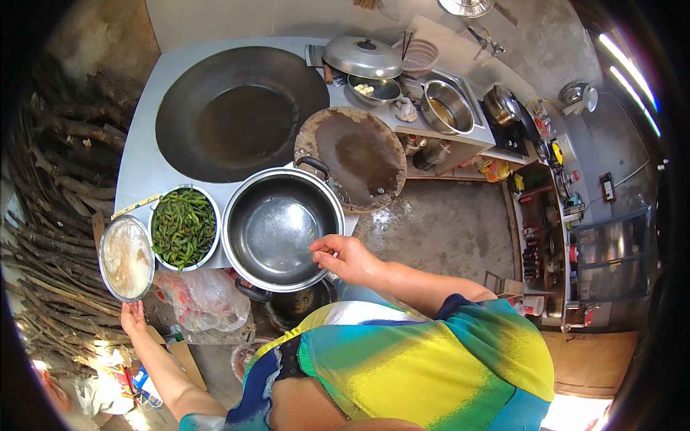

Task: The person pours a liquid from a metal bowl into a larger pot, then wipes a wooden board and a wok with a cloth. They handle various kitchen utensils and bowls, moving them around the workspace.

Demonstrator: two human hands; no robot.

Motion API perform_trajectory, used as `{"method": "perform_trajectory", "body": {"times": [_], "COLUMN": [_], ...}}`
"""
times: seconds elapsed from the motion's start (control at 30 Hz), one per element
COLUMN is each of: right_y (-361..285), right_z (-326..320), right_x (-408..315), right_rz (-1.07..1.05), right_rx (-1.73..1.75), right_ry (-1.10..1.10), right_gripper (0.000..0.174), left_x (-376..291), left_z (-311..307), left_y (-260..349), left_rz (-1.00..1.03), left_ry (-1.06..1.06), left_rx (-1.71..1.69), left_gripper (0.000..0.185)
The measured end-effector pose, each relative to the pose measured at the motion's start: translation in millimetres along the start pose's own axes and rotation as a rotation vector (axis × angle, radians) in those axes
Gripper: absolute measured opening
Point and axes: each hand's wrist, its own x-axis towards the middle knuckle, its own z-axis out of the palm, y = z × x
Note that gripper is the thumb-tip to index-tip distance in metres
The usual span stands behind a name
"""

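My left hand is at the near rim of an oval-looking metal bowl of whitish, frothy contents, its fingers under the edge. This bowl overhangs the counter's left front corner. Beside it stands a round basin heaped with cooked-looking green peppers. My right hand hovers over the right side of a wide, dark-lined pot with two black handles. Its thumb and fingers are curled towards each other; whether anything small lies between them is unclear. The pot holds no visible food, only a wet shine.
A large wok is set in the counter behind the pot. A round wooden chopping board touches the pot's far handle. Farther right are a lidded bowl of garlic and a steel pot. Firewood is stacked at left.
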Motion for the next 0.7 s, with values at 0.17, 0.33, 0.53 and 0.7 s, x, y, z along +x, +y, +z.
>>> {"method": "perform_trajectory", "body": {"times": [0.17, 0.33, 0.53, 0.7], "right_y": [2, -13, -76, -103], "right_z": [-4, 4, 72, 175], "right_x": [-4, 23, 118, 233], "right_rz": [-0.026, 0.004, -0.206, -0.502], "right_rx": [0.037, 0.236, 0.111, -0.058], "right_ry": [-0.010, -0.045, -0.256, -0.432], "right_gripper": [0.023, 0.019, 0.016, 0.021], "left_x": [-3, -4, -53, -81], "left_z": [9, 8, 28, 66], "left_y": [5, 4, -6, 10], "left_rz": [-0.006, -0.013, 0.187, 0.176], "left_ry": [0.035, 0.015, -0.156, 0.068], "left_rx": [0.080, 0.057, 0.136, 0.285], "left_gripper": [0.033, 0.036, 0.041, 0.040]}}
